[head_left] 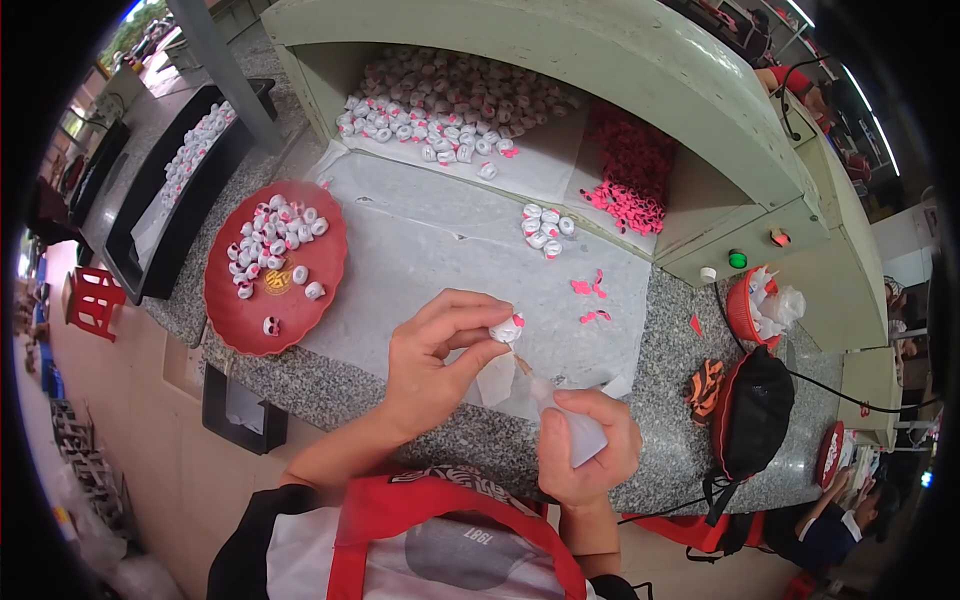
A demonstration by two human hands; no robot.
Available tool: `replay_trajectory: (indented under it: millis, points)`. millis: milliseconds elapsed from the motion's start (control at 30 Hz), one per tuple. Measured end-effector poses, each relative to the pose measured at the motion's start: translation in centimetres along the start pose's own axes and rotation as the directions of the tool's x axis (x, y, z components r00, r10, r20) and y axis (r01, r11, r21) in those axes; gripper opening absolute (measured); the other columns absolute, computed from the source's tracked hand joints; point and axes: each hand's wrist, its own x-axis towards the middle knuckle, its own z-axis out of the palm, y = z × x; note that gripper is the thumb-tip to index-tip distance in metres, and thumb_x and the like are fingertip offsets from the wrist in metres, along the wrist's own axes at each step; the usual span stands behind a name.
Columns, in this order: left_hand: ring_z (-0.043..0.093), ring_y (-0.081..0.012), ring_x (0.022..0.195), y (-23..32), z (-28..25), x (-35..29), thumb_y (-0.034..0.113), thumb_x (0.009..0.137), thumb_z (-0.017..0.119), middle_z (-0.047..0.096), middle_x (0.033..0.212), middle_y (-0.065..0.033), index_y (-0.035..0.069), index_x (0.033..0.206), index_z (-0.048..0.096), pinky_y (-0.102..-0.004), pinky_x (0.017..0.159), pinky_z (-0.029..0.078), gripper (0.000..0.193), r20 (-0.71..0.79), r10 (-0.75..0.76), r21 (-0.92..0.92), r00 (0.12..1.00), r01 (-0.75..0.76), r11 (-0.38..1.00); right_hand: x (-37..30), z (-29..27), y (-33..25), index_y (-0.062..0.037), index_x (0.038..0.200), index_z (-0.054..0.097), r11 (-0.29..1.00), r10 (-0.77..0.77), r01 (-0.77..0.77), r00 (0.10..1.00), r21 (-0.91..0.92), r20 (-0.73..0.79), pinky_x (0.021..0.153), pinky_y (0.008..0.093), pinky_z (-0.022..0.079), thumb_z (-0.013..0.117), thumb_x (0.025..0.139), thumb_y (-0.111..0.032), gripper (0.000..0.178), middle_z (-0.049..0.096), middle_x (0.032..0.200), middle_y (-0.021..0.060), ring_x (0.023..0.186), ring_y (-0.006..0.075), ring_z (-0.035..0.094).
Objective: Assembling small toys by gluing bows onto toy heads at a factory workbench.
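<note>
Between the thumb and fingers of my left hand (440,350) is a small rounded white piece (506,330) with a pink spot on it. My right hand (592,445) is wrapped round a translucent squeeze bottle (582,436), its thin nozzle tilted up and left, just below the white piece. Whether the nozzle touches the piece I cannot tell. A small pale paper scrap (496,380) lies under the left fingertips. Farther off on the white paper sheet (400,240) are a cluster of white pieces (545,232) and a few loose pink pieces (583,288).
A red plate (225,290) with white pieces stands at left, before a long black tray (150,255). The pale green cabinet (560,50) arches over heaps of white and pink pieces (628,185). At right are a red basket (740,310), black pouch (755,405) and cable.
</note>
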Motion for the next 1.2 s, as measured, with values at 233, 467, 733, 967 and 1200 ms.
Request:
replay_trajectory:
  millis: [233, 467, 733, 967, 1200]
  points:
    - [0.055, -0.0217, 0.095, 0.0, 0.1, 0.0, -0.013, 0.072, 0.055, 0.051, 0.104, -0.0153, -0.007, 0.1, 0.053, -0.0296, 0.083, 0.047, 0.028, 0.004, -0.142, -0.196, 0.99, 0.14, 0.971, -0.4, -0.1, 0.3, 0.0012, 0.084, 0.053, 0.999, 0.051, -0.051, 0.997, 0.006, -0.064, 0.049, 0.0278, 0.047, 0.062, 0.064, 0.001, 0.021, 0.061, 0.072, 0.0095, 0.054, 0.0206, 0.058]
    - [0.058, -0.0225, 0.093, 0.0, -0.3, 0.2, -0.013, 0.071, 0.055, 0.056, 0.102, -0.0154, -0.005, 0.103, 0.052, -0.0313, 0.081, 0.047, 0.033, 0.086, -0.333, -0.332, 0.939, 0.342, 0.879, -0.6, -0.2, 0.6, 0.0015, 0.084, 0.053, 1.0, -0.013, 0.013, 0.996, 0.004, -0.083, 0.048, 0.0272, 0.046, 0.063, 0.063, 0.001, 0.023, 0.061, 0.072, 0.0095, 0.052, 0.02, 0.057]
    - [0.058, -0.0264, 0.094, -0.1, -0.6, 0.4, -0.012, 0.071, 0.055, 0.057, 0.101, -0.0168, -0.005, 0.104, 0.051, -0.0337, 0.083, 0.046, 0.033, 0.098, -0.362, -0.394, 0.927, 0.37, 0.841, -0.8, -0.6, 0.0, -0.0023, 0.08, 0.057, 0.988, 0.15, -0.152, 0.984, -0.012, -0.093, 0.059, 0.0268, 0.045, 0.061, 0.069, -0.008, 0.014, 0.06, 0.073, 0.0091, 0.063, 0.0185, 0.057]
    - [0.058, -0.0184, 0.092, -0.1, -0.6, 0.3, -0.013, 0.072, 0.055, 0.057, 0.104, -0.014, -0.005, 0.103, 0.053, -0.0265, 0.079, 0.047, 0.031, 0.138, -0.352, -0.384, 0.926, 0.378, 0.842, -0.7, -0.6, -0.1, -0.0012, 0.081, 0.057, 0.981, 0.189, -0.185, 0.98, 0.062, -0.062, 0.055, 0.0259, 0.045, 0.06, 0.069, -0.008, 0.013, 0.06, 0.071, 0.0084, 0.059, 0.0171, 0.057]
    - [0.059, -0.0204, 0.091, -1.7, -1.4, 0.2, -0.012, 0.071, 0.056, 0.059, 0.098, -0.0128, -0.005, 0.101, 0.053, -0.0289, 0.079, 0.047, 0.031, 0.061, -0.331, -0.306, 0.942, 0.334, 0.892, -0.9, -1.1, 3.9, 0.001, 0.097, 0.052, 0.415, 0.848, -0.76, 0.522, 0.5, 0.089, 0.05, 0.0206, 0.044, 0.056, 0.071, -0.001, 0.027, 0.057, 0.071, 0.0067, 0.058, 0.0138, 0.056]
